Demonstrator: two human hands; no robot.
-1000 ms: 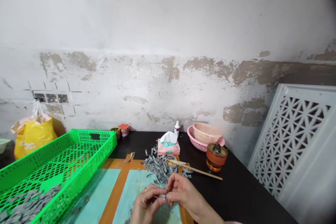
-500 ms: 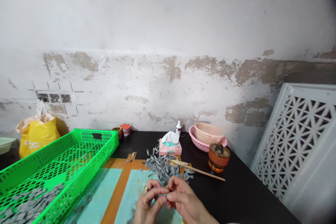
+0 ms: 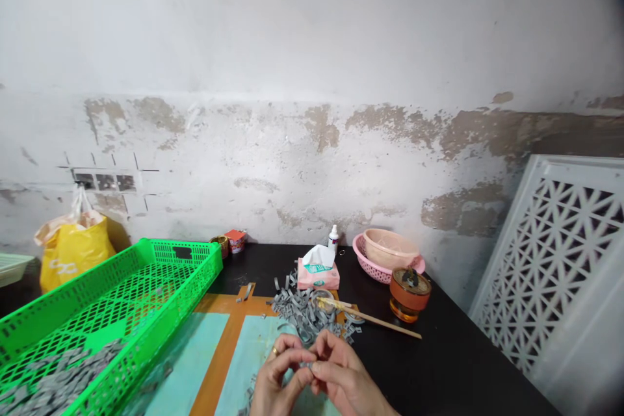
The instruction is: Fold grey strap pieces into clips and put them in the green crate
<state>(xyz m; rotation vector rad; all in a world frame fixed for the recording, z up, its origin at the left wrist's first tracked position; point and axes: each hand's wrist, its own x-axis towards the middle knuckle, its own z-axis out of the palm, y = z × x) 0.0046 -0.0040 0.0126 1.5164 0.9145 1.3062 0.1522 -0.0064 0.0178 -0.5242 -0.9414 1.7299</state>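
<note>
At the far left of the frame, one yellow plastic bag (image 3: 75,253) stands by the cracked white wall (image 3: 312,45). Below it, one bright green plastic crate (image 3: 180,242) reaches down to the lower left corner, with a heap of grey strips (image 3: 58,374) inside. Just past the crate's top corner, near the wall, stand two small pots: one brown pot (image 3: 220,246) and one pot with a red lid (image 3: 236,240).

At the bottom middle, two blue-green mats (image 3: 188,344) lie on an orange board (image 3: 219,354). Above the right mat, the left hand (image 3: 277,377), with one gold ring (image 3: 275,351), and the right hand (image 3: 344,377) are close together. Both hands pinch one small grey strip (image 3: 306,364) in a narrow hold. Just behind them lies a big pile of grey strips (image 3: 305,315) on the black table (image 3: 463,351).

Past the pile are one pink tissue box (image 3: 318,277), one white bottle (image 3: 333,238) and one long wooden stick (image 3: 385,325). Further right sit one pink basket (image 3: 363,255) holding one peach bowl (image 3: 390,248), and one orange jar (image 3: 409,294). At the far right, one white panel full of holes (image 3: 550,260) leans by the wall.
</note>
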